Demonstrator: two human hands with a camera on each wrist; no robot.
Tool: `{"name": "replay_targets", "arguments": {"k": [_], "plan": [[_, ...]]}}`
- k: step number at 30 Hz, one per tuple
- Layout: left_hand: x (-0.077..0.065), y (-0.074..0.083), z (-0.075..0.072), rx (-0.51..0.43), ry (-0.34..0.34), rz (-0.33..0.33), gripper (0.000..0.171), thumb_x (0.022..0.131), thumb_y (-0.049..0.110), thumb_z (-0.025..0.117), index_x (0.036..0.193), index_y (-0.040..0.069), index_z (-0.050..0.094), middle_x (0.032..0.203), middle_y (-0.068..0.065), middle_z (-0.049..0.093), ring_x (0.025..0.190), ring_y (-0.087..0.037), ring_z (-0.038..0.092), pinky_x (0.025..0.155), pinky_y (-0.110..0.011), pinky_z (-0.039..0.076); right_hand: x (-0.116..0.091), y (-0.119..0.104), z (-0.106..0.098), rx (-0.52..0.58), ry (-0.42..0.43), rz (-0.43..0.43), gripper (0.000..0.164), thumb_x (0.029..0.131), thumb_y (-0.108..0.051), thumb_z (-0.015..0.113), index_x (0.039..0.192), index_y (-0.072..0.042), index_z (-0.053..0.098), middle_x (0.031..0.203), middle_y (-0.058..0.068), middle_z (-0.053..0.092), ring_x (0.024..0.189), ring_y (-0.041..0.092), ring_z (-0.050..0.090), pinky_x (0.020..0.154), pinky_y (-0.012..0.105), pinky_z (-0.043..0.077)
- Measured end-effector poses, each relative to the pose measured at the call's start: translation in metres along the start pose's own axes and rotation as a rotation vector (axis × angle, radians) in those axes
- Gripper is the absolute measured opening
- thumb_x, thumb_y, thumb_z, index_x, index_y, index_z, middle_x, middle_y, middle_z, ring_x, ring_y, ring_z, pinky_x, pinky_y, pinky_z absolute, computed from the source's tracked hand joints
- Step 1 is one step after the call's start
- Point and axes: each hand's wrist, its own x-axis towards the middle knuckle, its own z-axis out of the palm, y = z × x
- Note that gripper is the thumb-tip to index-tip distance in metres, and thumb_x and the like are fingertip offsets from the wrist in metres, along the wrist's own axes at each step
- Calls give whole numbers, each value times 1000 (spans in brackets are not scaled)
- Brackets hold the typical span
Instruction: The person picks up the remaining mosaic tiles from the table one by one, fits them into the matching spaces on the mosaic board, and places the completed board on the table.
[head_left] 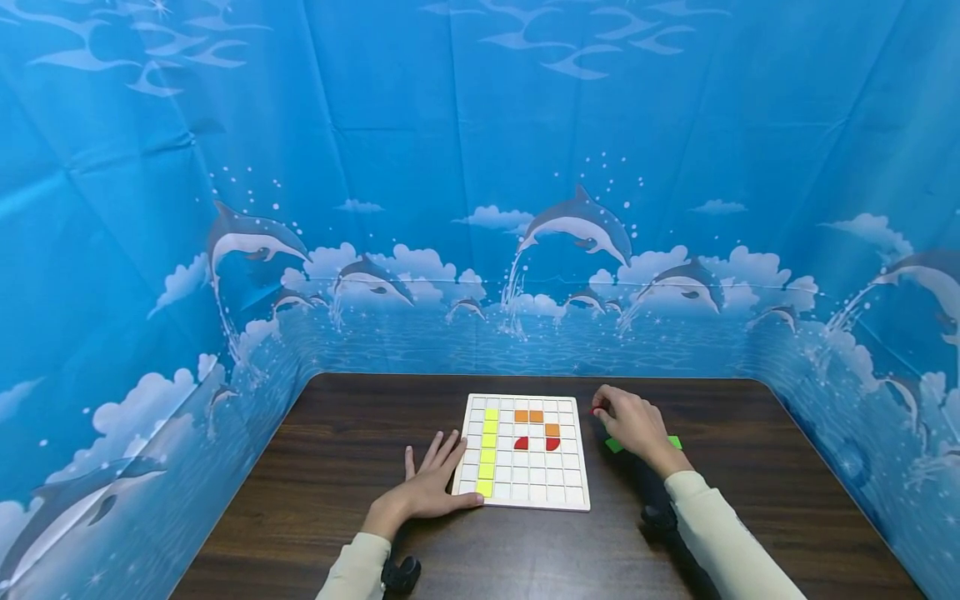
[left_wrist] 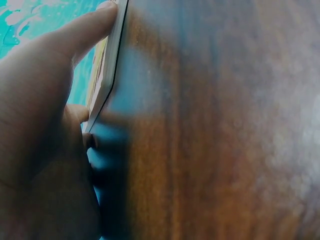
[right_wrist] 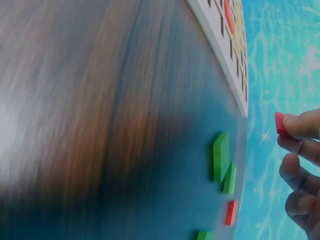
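Note:
A white gridded board (head_left: 528, 492) lies on the table, bearing a column of yellow squares (head_left: 487, 456), several orange squares (head_left: 521, 416) and two red quarter-round pieces (head_left: 552, 444). My left hand (head_left: 430, 487) is spread beside the board, its thumb on the near left corner and its fingertips along the left edge. To the right of the board, my right hand (head_left: 633, 423) pinches a small red piece (right_wrist: 279, 123) between thumb and forefinger, raised off the table. Below that hand lie green pieces (right_wrist: 221, 157) and another red piece (right_wrist: 231, 212), partly hidden in the head view.
The dark wooden table (head_left: 300, 500) is enclosed at the back and sides by a blue curtain (head_left: 390, 167) printed with dolphins. Black wrist devices (head_left: 658, 517) sit under both forearms.

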Motion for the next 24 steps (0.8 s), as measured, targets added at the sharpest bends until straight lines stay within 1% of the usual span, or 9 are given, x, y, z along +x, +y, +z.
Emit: {"name": "replay_targets", "arguments": {"k": [3,6,10,11,14,17,21,24], "plan": [[2,-6,4,-13,15,14,115,87,85,61,173,22,18,182,-8,7,167,-40,-5,118,-81,-18,3,-8,4,20,14,2,6,98,-15,78,100,-17,73,89,-1,72,66,12,55,55,30,42],[6,-12,8,-11,25,23,115,86,86,60,173,25,18,182,-7,7,167,-40,-5,117,-82,-18,5,-14,8,45,17,5,7,96,-15,80,99,-16,74,86,-1,71,67,12,56,57,30,43],[7,-14,9,-15,23,41,115,87,86,61,173,25,17,182,-7,7,167,-41,-4,116,-83,-18,9,-21,15,84,30,-15,8,95,-11,81,93,-14,74,82,0,67,71,13,54,61,30,44],[7,-14,9,-14,21,41,115,87,86,60,174,26,15,182,-6,5,167,-40,-5,117,-83,-18,10,-23,16,95,34,-20,9,94,-9,81,92,-14,74,82,0,66,73,13,53,63,30,44],[5,-12,8,-10,18,42,115,87,88,58,174,27,13,182,-5,3,168,-39,-7,117,-82,-19,13,-28,20,132,47,-37,13,93,-6,81,88,-14,72,83,1,66,77,14,53,66,31,46],[4,-9,6,-9,11,34,114,88,86,59,174,25,13,182,-6,3,167,-39,-7,117,-82,-18,16,-34,22,171,45,-41,16,92,-4,82,87,-14,70,86,1,69,77,13,57,68,31,50],[-1,0,-2,-14,-8,13,114,89,79,65,173,18,18,181,-11,7,167,-41,-4,118,-82,-17,20,-39,26,201,29,-29,16,93,-6,82,88,-14,69,89,1,71,76,12,60,69,31,53],[-1,3,-4,-8,-18,-2,113,90,77,66,173,17,20,181,-11,8,168,-40,-3,120,-80,-17,22,-42,29,228,11,-13,14,93,-7,82,90,-13,70,90,2,71,77,13,61,70,32,53]]}}
